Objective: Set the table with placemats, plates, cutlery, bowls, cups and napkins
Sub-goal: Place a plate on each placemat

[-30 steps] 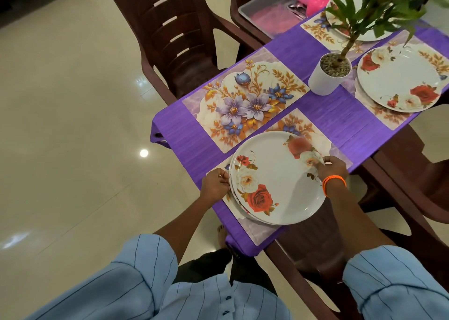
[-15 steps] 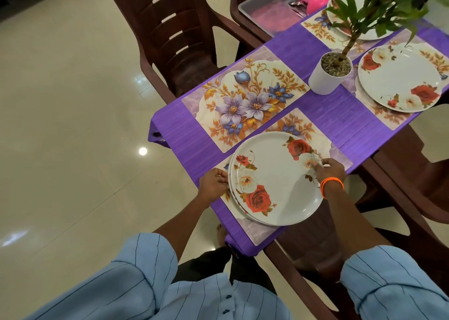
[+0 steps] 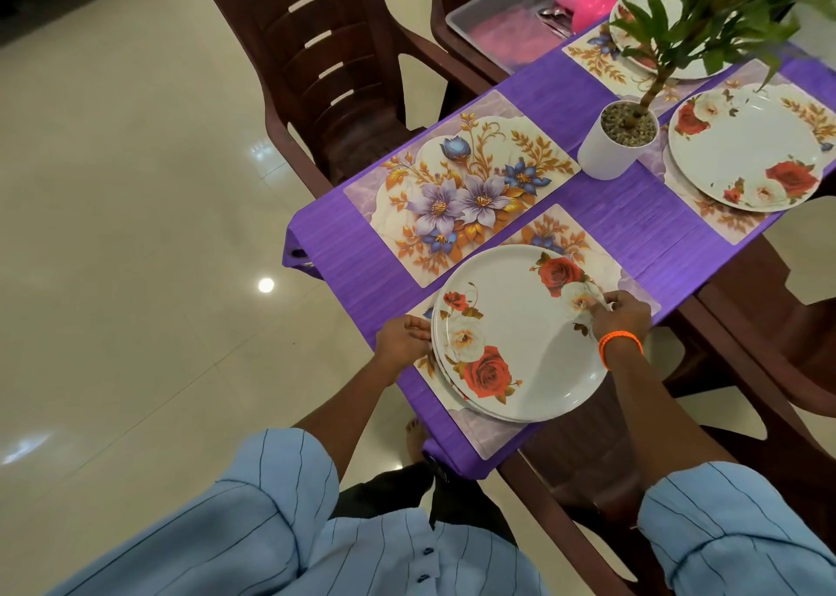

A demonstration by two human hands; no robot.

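Four mats (image 3: 461, 197) down on purple cloth (image 3: 633, 215); two far ones plated (image 3: 746, 143). Near mat under stacked plates (image 3: 515, 333), left hand (image 3: 400, 340) curled on stack edge, right hand (image 3: 622, 315) pinching top plate's rim, probably to split it off. Floral mat beside it bare. Left to do, by the look: cutlery, bowls, cups, napkins, some waiting in grey tray (image 3: 506, 21). White plant pot (image 3: 617, 145) mid-table. Brown chairs (image 3: 325, 66), glossy cream tiles (image 3: 113, 233).

Glossy cream floor tiles (image 3: 113, 233) reflect a round ceiling light (image 3: 266, 284). Dark brown slatted chairs (image 3: 325, 75) stand around the purple-clothed bench (image 3: 633, 215).
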